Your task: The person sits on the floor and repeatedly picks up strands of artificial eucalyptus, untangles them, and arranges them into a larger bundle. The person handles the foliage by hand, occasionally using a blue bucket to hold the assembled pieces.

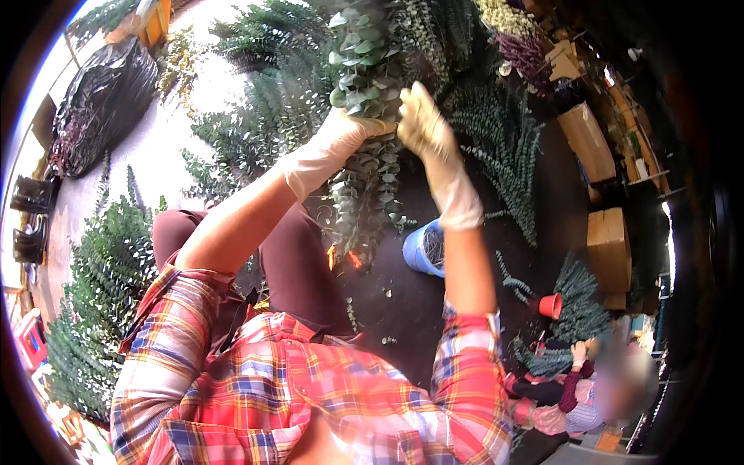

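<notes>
A tall bunch of eucalyptus stems (364, 58) with round grey-green leaves hangs upright in front of me. My left hand (349, 132), in a pale glove, is wrapped round its middle. Below that grip the leafy lower part (364, 190) of the bunch trails down. Just to the right, my gloved right hand (426, 128) is closed in a fist beside the stems. Whatever its fingers hold, if anything, is too small or hidden to make out. A blue bucket (421, 249) with thin dark strands inside stands under my right forearm.
Heaps of green foliage (271, 108) lie ahead, with more at the left (108, 302) and right (504, 147). A black plastic bag (105, 105) sits far left. Cardboard boxes (608, 248) line the right side. At lower right another person (581, 387) sits near a small red pot (550, 306).
</notes>
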`<state>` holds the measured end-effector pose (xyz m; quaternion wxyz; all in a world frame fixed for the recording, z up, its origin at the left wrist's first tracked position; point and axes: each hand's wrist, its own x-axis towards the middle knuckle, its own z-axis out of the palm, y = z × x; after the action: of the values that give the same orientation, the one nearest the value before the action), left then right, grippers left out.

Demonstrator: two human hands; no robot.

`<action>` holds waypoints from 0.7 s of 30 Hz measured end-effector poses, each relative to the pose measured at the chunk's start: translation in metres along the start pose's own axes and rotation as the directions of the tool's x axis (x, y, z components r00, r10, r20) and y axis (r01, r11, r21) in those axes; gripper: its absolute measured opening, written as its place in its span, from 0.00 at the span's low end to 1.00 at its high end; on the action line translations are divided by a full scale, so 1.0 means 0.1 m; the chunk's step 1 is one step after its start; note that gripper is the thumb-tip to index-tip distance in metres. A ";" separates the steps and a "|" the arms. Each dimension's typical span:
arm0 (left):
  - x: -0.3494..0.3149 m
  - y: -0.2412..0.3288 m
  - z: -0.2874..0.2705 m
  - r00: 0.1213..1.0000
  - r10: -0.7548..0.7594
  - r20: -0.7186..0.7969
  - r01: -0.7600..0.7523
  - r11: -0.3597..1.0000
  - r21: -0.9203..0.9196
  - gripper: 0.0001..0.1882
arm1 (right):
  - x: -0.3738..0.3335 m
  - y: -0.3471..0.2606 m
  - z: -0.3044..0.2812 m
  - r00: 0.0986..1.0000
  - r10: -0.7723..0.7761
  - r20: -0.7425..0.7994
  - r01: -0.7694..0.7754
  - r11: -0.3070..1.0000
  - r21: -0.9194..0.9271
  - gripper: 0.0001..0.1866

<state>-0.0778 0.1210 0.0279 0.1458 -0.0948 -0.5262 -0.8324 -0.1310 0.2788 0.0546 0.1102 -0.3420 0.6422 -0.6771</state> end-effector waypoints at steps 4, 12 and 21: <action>-0.08 -0.24 0.08 0.973 -0.079 -0.215 0.048 0.988 -0.147 0.19 | -0.53 0.47 0.38 0.983 0.176 -0.058 -0.184 0.907 -0.379 0.49; -0.42 -0.73 0.23 0.893 -0.363 -0.265 0.217 0.865 -0.453 0.19 | -0.91 1.44 0.23 0.888 0.444 -0.120 -0.307 0.766 0.564 0.15; -0.43 -0.65 0.41 0.958 -0.266 -0.104 0.243 0.951 -0.193 0.24 | -1.16 1.22 0.22 0.825 0.447 -0.345 -0.223 0.819 0.528 0.17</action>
<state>-0.0594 0.1909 -0.0235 0.0615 0.0151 -0.4468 -0.8924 -0.0666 0.3109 -0.0990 0.1565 -0.0151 0.5191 -0.8401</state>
